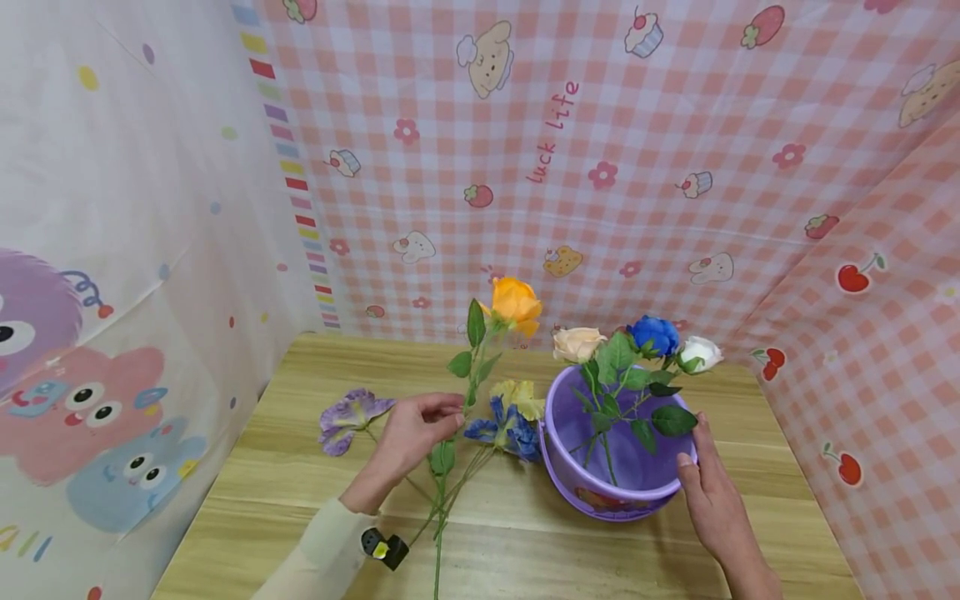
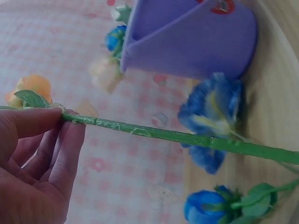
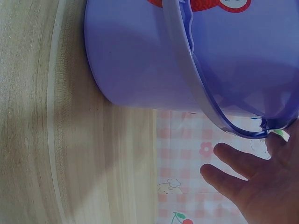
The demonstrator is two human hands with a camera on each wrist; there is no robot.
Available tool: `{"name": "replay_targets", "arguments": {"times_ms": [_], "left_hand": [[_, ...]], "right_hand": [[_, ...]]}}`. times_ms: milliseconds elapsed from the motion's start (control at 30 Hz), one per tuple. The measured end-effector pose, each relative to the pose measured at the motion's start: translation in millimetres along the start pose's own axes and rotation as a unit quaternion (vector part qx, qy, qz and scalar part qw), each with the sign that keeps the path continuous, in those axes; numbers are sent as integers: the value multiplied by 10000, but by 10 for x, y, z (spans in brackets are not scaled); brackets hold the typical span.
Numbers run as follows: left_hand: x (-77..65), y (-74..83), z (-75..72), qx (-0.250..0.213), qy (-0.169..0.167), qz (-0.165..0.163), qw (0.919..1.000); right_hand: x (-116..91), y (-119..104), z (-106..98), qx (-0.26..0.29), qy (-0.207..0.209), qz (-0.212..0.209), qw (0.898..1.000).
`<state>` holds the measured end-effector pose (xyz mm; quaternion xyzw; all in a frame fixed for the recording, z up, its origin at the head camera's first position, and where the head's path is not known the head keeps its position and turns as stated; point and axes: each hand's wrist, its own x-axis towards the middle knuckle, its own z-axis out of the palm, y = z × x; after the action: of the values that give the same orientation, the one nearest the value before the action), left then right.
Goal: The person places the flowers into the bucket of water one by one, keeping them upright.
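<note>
My left hand pinches the green stem of an orange rose between thumb and fingers. The rose stands upright above the table, its stem running down toward me. To its right is a purple bucket with a peach rose, a blue rose and a white rose leaning in it. With the thumb over the rim and the fingers outside, my right hand holds the bucket's right side. Two of its fingers spread out beside the bucket in the right wrist view.
On the wooden table lie a purple flower, a blue iris-like flower and a pale yellow flower. Another blue rose shows low in the left wrist view. A checked cloth hangs behind the table.
</note>
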<state>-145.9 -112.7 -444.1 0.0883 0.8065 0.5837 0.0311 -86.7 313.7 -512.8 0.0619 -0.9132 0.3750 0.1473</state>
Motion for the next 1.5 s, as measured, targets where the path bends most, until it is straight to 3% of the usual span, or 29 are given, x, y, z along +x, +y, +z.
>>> {"name": "replay_targets", "arguments": {"times_ms": [600, 967, 1267, 1500], "left_hand": [[21, 449, 202, -656, 73, 64, 9978], [92, 681, 375, -1284, 83, 342, 9911], [182, 937, 639, -2238, 117, 398, 9738], [274, 1127, 795, -2678, -17, 593, 9616]], "right_hand": [[4, 25, 3, 18, -51, 59, 10000], [10, 25, 15, 13, -66, 86, 9999], [8, 28, 13, 19, -59, 92, 9999], [4, 15, 4, 44, -55, 99, 9999]]}}
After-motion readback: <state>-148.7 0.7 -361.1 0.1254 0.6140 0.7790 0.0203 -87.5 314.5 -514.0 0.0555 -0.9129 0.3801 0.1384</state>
